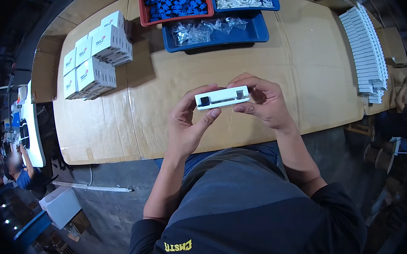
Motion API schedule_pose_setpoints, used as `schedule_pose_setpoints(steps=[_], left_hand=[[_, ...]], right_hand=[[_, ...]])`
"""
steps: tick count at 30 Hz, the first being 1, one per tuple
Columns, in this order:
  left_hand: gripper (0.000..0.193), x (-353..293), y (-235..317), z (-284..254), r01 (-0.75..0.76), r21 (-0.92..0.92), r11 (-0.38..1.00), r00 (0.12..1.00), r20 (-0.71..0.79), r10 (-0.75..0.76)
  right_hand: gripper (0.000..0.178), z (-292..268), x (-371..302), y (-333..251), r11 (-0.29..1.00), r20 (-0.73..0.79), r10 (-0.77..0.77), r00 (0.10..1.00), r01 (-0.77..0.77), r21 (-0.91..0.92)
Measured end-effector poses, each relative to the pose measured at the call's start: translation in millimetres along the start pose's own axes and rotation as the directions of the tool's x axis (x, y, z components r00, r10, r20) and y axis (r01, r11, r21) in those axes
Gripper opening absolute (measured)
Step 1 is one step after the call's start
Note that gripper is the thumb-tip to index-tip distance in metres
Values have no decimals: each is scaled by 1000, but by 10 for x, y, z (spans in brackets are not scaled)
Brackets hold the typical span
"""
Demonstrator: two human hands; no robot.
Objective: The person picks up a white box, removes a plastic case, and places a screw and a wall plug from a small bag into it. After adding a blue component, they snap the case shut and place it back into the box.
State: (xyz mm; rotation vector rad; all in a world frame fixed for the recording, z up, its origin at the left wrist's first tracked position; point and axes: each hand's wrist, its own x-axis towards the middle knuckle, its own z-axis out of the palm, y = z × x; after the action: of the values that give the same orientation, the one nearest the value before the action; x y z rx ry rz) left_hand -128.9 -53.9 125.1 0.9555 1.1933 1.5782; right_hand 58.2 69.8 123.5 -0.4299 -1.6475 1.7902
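Between my two hands is a white rectangular plastic case (221,95), held level above the near part of the cardboard-covered table. One long edge faces up toward me, with a dark square piece at its left end, a thin slot along the middle and a grey notch at its right end. My left hand (187,121) is closed on the left end, thumb below and fingers along the far side. The right end is gripped by my right hand (269,104) in the same way. My fingers hide the far side of the case.
Stacked white boxes (96,59) stand at the left of the cardboard-covered table (199,70). At the back are a red bin (177,20) of blue pieces, a blue bin (247,9) of white pieces and a blue tray (216,43) of clear bags. White cases (364,49) are piled at right.
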Motion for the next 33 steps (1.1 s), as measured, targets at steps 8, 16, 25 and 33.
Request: schedule_pose_setpoints(steps=[8, 16, 25, 33], left_hand=[[37, -60, -10, -38, -21, -30, 999, 1000, -15, 21], [37, -34, -124, -108, -72, 52, 996, 997, 32, 71], [33, -69, -96, -64, 11, -18, 1000, 1000, -1, -11], [31, -47, -147, -128, -49, 40, 998, 997, 54, 47]], right_hand=[[44, 48, 73, -44, 998, 61, -43, 997, 46, -51], [42, 98, 51, 14, 995, 9, -45, 999, 46, -85], [34, 79, 40, 59, 983, 4, -93, 996, 92, -161], [34, 59, 49, 47, 989, 32, -35, 999, 39, -140]])
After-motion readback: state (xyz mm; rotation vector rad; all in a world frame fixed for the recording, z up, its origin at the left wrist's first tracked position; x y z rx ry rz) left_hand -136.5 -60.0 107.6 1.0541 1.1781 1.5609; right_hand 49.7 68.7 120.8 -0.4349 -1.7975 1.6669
